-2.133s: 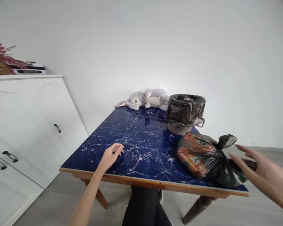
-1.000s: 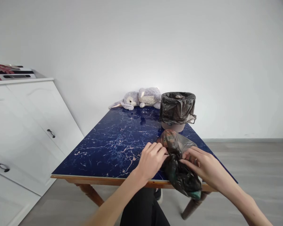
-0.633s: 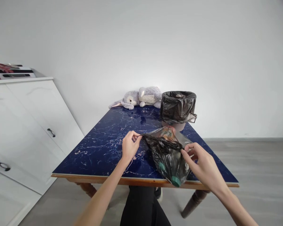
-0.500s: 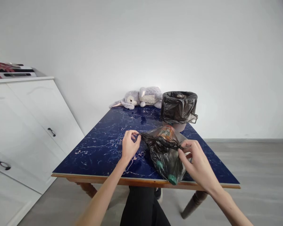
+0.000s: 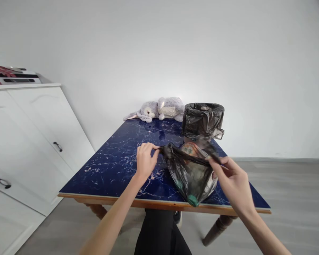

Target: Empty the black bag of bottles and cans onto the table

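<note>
A plain pale wall (image 5: pixel 268 71) fills the back, brightest in the middle and greyer toward the upper corners. On the right, a grey baseboard (image 5: pixel 276 160) runs along its foot, above a grey floor (image 5: pixel 289 198) with faint streaks. To the left stands a white cabinet (image 5: pixel 29 141) with panelled doors and dark handles (image 5: pixel 57 146). The surface (image 5: pixel 108 170) has a blue marbled top, wooden edging and turned legs (image 5: pixel 220 226).

black bags (image 5: pixel 195 175) 2 | bin (image 5: pixel 188 139) 1 | plush rabbit (image 5: pixel 164 109) 1 | table (image 5: pixel 117 152) 1
</note>
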Tool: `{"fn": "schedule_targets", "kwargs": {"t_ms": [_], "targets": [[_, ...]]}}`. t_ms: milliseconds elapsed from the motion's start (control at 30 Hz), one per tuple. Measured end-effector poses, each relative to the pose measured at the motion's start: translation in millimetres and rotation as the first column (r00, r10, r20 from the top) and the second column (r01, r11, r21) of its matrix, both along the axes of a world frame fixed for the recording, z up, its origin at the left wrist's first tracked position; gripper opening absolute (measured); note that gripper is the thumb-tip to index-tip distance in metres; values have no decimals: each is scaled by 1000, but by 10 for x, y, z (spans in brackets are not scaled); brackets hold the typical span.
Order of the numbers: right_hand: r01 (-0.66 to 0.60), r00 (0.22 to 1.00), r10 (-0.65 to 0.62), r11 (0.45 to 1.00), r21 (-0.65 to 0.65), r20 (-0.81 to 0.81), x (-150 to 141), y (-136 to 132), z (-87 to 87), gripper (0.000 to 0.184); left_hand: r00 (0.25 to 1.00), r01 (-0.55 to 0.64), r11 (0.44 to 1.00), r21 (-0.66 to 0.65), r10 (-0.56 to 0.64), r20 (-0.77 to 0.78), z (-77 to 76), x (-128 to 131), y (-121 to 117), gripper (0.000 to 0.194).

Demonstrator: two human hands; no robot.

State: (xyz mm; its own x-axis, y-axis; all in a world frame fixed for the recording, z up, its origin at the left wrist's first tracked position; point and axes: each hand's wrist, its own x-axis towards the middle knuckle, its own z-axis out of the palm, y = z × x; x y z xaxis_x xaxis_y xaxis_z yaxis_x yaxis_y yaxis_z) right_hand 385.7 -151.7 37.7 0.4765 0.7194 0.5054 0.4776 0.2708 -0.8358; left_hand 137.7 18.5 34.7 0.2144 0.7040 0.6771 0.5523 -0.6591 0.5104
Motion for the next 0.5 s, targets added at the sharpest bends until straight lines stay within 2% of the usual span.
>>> {"fn": "schedule_targets", "kwargs": {"t_ms": [33,100,167,200,267,333,400,433,500], "targets": [[0,996,-1,1000,-9,-90,9,-13,1,34,997,-34,996,-81,39,67,4,-30,76,9],[-43,986,42,999,-2,-164,13,-36,-2,36,982,-69,979,-194,100,157,13,-94,213,9],[-131,982,134,991,30,-133,-5,-65,-8,34,972,-86,970,-228,132,196,24,-156,267,7],[-187,977,189,982,36,-97,-22,-84,-12,33,963,-101,970,-219,151,222,30,-181,241,13],[-273,961,274,961,36,-23,-63,-133,-12,32,946,-143,985,-96,165,280,41,-214,73,26],[-314,949,313,949,30,41,-108,-189,10,34,958,-132,980,152,87,272,50,-214,-216,30],[-320,945,317,947,34,77,-152,-244,62,34,993,16,928,373,-57,99,56,-175,-534,32],[-318,945,315,947,36,84,-173,-267,97,33,992,127,902,414,-122,-38,57,-142,-671,35],[-318,946,314,947,45,78,-209,-299,173,34,936,307,871,384,-204,-286,50,-60,-861,45]]}}
